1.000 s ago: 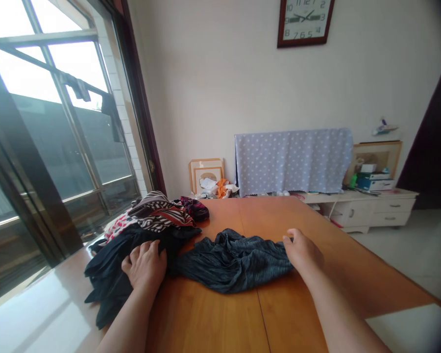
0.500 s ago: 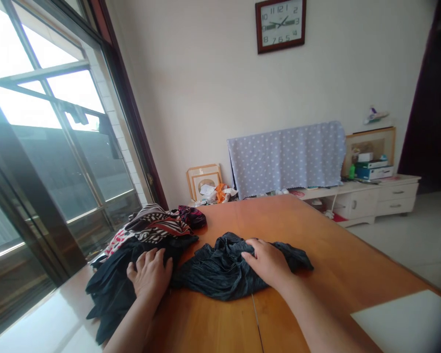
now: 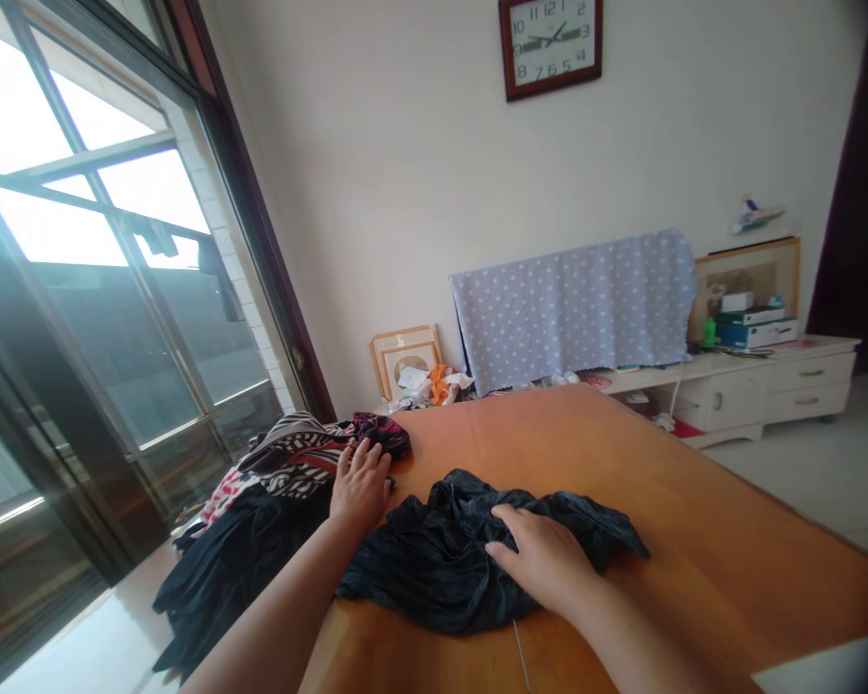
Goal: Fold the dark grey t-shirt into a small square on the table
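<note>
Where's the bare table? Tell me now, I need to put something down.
The widest bare wood on the table lies right of the dark cloth and the right hand. A narrower strip runs behind that cloth, toward the far edge. It's crowded at the left, where the left hand sits between the clothes pile and the cloth.

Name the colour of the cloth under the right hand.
Dark blue-grey, faintly streaked: the cloth under the right hand shows best in the head view.
</note>
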